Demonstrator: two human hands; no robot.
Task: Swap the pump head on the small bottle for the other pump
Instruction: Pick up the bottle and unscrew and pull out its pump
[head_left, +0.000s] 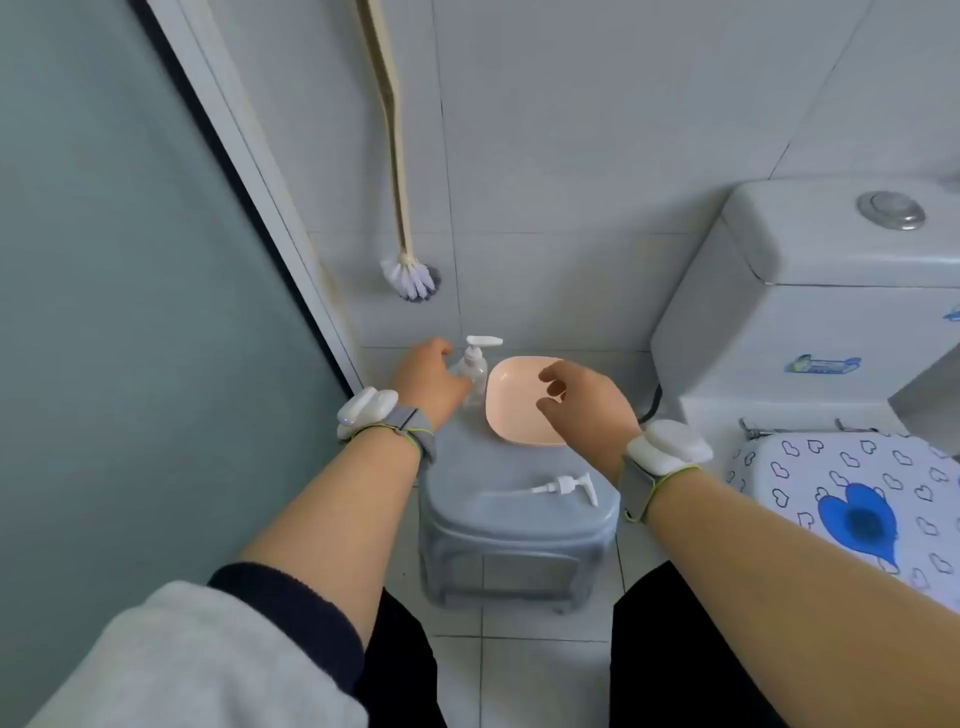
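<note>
A small clear bottle (475, 371) with a white pump head (482, 343) stands upright at the far left of a grey plastic stool (509, 514). My left hand (428, 382) wraps around the bottle's left side. The other pump (569, 486), white with a long dip tube, lies flat on the stool's near right part. My right hand (584, 402) hovers over a pink bowl (511, 400), fingers apart and holding nothing.
A toilet (810, 322) with a patterned lid cover (852, 499) stands to the right. A brush (410, 278) hangs on the tiled wall behind the stool. A frosted glass door (130, 312) fills the left. Floor tiles lie around the stool.
</note>
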